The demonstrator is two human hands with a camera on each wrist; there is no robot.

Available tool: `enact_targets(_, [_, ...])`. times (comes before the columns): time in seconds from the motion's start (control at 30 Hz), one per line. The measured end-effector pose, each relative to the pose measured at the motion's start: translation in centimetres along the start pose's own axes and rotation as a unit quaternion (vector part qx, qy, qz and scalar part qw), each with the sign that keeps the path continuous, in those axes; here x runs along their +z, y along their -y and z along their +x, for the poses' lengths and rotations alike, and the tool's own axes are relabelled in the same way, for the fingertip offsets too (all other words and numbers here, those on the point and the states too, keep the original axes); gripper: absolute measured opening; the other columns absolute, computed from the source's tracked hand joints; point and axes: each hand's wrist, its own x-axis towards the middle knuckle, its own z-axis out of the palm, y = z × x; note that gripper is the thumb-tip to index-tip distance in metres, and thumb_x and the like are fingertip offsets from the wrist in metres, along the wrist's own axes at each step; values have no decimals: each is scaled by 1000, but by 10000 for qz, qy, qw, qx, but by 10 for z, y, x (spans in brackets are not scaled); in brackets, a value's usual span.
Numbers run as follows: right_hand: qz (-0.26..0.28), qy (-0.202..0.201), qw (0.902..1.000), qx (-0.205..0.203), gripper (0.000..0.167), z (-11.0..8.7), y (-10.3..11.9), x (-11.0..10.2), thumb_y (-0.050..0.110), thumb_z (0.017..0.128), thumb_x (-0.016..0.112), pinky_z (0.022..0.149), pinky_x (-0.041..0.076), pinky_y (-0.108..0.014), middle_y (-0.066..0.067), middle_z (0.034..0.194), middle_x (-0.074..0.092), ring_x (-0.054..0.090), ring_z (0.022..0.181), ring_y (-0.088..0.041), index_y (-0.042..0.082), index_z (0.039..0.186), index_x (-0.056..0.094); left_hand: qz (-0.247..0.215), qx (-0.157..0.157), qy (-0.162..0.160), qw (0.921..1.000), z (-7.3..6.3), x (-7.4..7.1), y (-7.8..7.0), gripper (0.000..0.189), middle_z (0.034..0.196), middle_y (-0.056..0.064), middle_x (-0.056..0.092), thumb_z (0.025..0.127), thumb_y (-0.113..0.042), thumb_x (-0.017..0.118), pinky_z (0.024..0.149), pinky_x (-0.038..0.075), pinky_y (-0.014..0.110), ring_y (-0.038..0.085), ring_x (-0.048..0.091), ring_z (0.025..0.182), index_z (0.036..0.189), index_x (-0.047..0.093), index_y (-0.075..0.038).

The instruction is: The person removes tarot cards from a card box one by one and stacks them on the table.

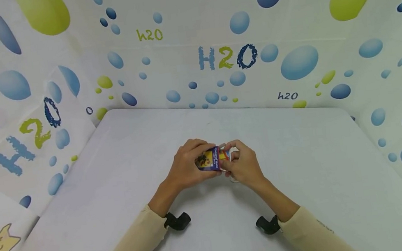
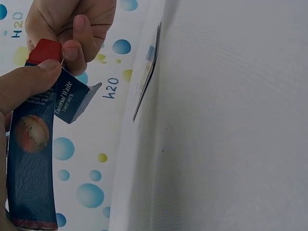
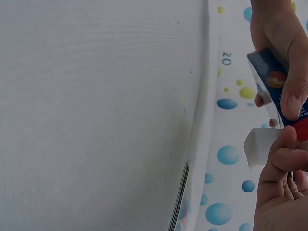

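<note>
My left hand [image 1: 192, 163] holds a small dark blue tarot card box [image 1: 206, 161] a little above the table, fingers along one edge and thumb along the other. In the left wrist view, a flap [image 2: 70, 98] lettered "Universal Waite Tarot Deck" stands folded out at the box's red end [image 2: 46, 52]. At that end my right hand [image 1: 244, 164] pinches the box with curled fingers. The flap's white side [image 3: 262, 144] shows in the right wrist view. What lies inside the box is hidden.
A thin flat stack [image 2: 148, 72], perhaps cards or a leaflet, lies on the table below the hands. A white cloth covers the table [image 1: 142, 132]. White sheets printed with coloured drops and "H2O" stand around its back and sides.
</note>
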Motion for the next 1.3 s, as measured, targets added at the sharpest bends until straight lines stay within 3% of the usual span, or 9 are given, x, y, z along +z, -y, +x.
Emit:
enact_targets(0.2, [536, 96, 9984, 171, 42, -2, 0, -2, -1, 91, 73, 46, 46, -22, -14, 71, 65, 65, 54, -29, 8, 126, 51, -109, -2, -59, 9999, -1, -2, -1, 71, 121, 3, 63, 65, -33, 97, 96, 51, 37, 17, 55, 114, 127, 71, -10])
enact_targets(0.37, [985, 173, 9942, 387, 41, -2, 0, -5, 3, 93, 72, 46, 43, -22, -10, 69, 62, 61, 52, -21, 9, 127, 51, -316, 100, -164, 9993, -1, -4, 0, 72, 121, 4, 62, 64, -31, 98, 96, 51, 37, 17, 56, 113, 127, 70, -8])
enact_targets(0.6, [1312, 259, 9908, 192, 40, -4, -5, -9, 11, 93, 73, 47, 46, -22, -4, 66, 62, 58, 50, -15, 6, 128, 54, -560, 162, -219, 9981, -1, -4, 1, 72, 123, 5, 61, 65, -28, 98, 97, 50, 36, 19, 56, 113, 128, 69, -8])
enact_targets(0.73, [1521, 163, 9878, 283, 40, -4, -8, -12, 12, 93, 74, 48, 47, -22, -2, 69, 65, 58, 51, -13, 6, 129, 55, -658, 136, -187, 9976, 0, -4, 1, 73, 125, 5, 60, 66, -27, 97, 98, 50, 35, 18, 55, 114, 129, 68, -8])
enact_targets(1.07, [1368, -184, 9903, 161, 42, -3, -10, -18, 5, 91, 75, 46, 40, -22, -2, 74, 65, 51, 52, -13, -3, 127, 56, -662, 127, -161, 9976, 1, -5, 1, 73, 125, 5, 59, 66, -28, 97, 99, 50, 36, 17, 55, 116, 130, 68, -9])
enact_targets(1.3, [1357, -305, 9901, 187, 40, -2, -13, -21, 3, 90, 75, 50, 45, -23, -1, 78, 68, 60, 65, -13, -4, 124, 56, -633, 51, -174, 9978, -1, -6, 3, 73, 125, 4, 59, 66, -28, 97, 99, 50, 35, 16, 54, 115, 130, 68, -11])
